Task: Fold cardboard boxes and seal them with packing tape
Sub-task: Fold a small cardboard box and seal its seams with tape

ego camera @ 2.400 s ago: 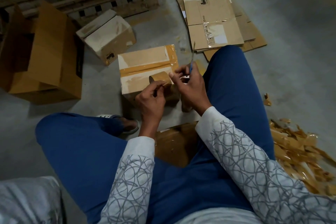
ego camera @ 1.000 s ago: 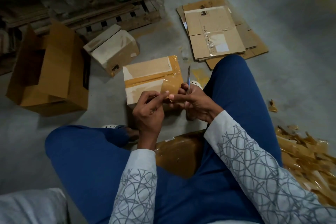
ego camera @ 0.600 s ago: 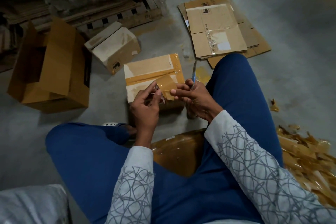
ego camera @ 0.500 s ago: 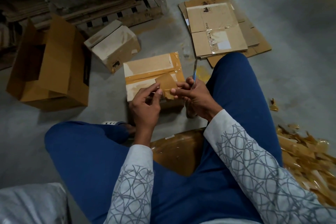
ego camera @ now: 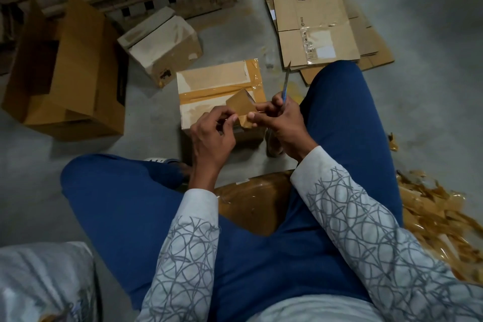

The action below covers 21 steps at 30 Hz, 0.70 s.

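Tape piece [ego camera: 241, 106] is sitting sideways between left grip [ego camera: 211, 136] and right grip [ego camera: 282, 123], both pinching it, box [ego camera: 217, 81] lying just beyond them

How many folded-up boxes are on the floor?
3: a big open box far left, a small box beside it, and a taped box in the middle. The taped bundle between the legs might be another.

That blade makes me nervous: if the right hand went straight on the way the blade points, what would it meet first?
Likely the flat cardboard: the blade in the right hand aims at its near corner. Depth is unclear, so it might pass above.
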Motion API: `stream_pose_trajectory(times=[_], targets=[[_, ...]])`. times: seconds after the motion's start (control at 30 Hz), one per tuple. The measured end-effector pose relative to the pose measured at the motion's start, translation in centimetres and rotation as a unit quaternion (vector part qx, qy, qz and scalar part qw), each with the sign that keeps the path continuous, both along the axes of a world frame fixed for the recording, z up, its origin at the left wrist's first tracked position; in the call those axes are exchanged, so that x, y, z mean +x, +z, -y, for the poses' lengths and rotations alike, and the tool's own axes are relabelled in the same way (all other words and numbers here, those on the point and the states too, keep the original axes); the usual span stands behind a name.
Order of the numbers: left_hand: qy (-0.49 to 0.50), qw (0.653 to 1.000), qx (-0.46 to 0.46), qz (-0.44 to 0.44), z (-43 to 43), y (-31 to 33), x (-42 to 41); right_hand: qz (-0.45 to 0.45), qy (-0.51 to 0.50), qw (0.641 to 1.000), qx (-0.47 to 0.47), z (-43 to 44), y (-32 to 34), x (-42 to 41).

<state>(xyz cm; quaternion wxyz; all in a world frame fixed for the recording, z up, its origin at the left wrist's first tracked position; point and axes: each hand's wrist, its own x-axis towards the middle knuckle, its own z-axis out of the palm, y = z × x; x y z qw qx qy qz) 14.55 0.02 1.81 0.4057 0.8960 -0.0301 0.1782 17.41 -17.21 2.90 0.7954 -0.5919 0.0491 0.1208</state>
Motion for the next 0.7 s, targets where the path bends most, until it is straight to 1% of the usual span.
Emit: stream_pose_trajectory(times=[0.13, 0.33, 0.47, 0.53, 0.57, 0.63, 0.67, 0.7], targets=[[-0.008, 0.999, 0.032, 0.023, 0.5, -0.1, -0.1, -0.018, -0.025, 0.999, 0.025, 0.0, 0.0, -0.2], [0.010, 1.000, 0.023, 0.016, 0.9, -0.5, -0.1, -0.023, -0.020, 0.999, 0.037, 0.0, -0.3, -0.4], [0.022, 0.999, 0.023, 0.040, 1.7, -0.4, -0.4, -0.021, -0.028, 0.997, 0.065, -0.2, -0.1, -0.2], [0.024, 0.998, -0.019, 0.054, 2.1, 0.1, -0.7, -0.013, -0.031, 0.996, 0.080, -0.3, 0.1, -0.1], [0.033, 0.996, -0.063, 0.049, 2.2, 0.5, -0.9, -0.005, -0.028, 0.996, 0.082, -0.4, 0.3, -0.2], [0.071, 0.984, -0.165, 0.013, 2.3, 1.2, -1.2, 0.016, -0.022, 0.998, 0.065, -0.6, 0.4, -0.3], [0.089, 0.976, -0.199, -0.012, 2.3, 1.4, -1.2, 0.027, -0.023, 0.998, 0.045, -0.8, 0.3, -0.5], [0.106, 0.971, -0.211, -0.034, 2.2, 1.3, -1.1, 0.038, -0.025, 0.999, 0.021, -1.0, 0.3, -0.6]])
